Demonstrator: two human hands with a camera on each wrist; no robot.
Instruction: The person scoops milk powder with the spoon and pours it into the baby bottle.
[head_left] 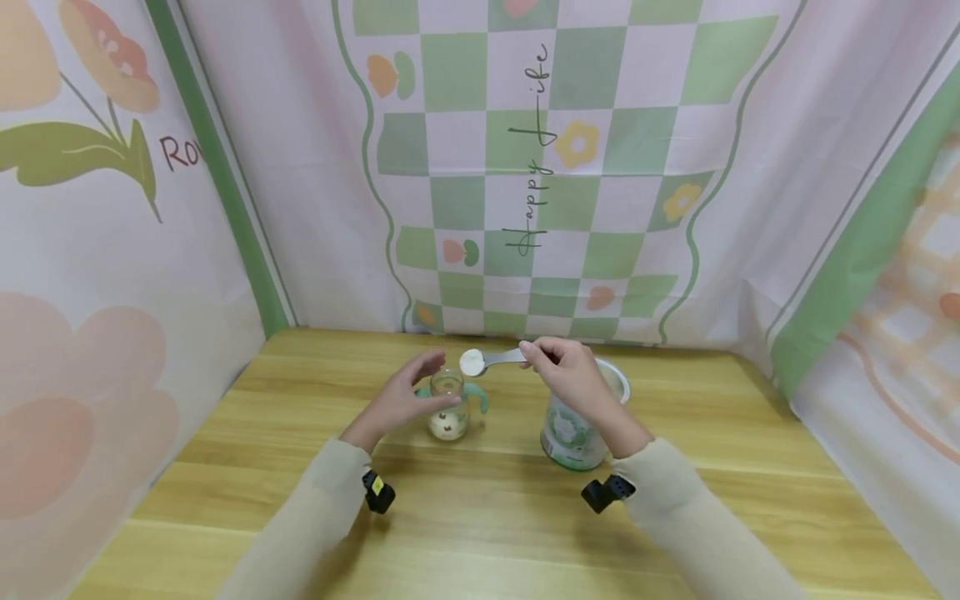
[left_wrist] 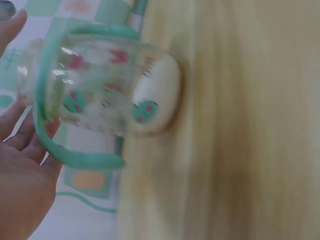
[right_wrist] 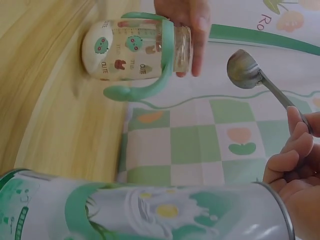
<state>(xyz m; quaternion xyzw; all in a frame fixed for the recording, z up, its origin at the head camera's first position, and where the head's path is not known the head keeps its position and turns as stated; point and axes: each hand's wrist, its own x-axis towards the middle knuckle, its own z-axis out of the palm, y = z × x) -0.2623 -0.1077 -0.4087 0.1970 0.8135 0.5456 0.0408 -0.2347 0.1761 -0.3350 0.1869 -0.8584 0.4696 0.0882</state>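
Note:
A clear baby bottle [head_left: 449, 423] with mint-green handles and printed figures stands upright on the table, pale powder in its bottom. My left hand [head_left: 401, 402] is at its neck, fingers spread with the thumb well apart from them; whether they touch the bottle I cannot tell. My right hand [head_left: 576, 385] pinches the handle of a small metal ladle [right_wrist: 245, 70]. White powder [head_left: 472, 362] fills the ladle's bowl, which hovers just above and to the right of the bottle's mouth. Below my right hand stands an uncapped milk powder can [head_left: 570, 437], partly hidden by that hand.
The wooden table [head_left: 480, 533] ends at a fabric backdrop [head_left: 510, 250] with green and white checks. Similar curtains [head_left: 97, 350] hang at both sides. The can stands to the right of the bottle, with bare table between them.

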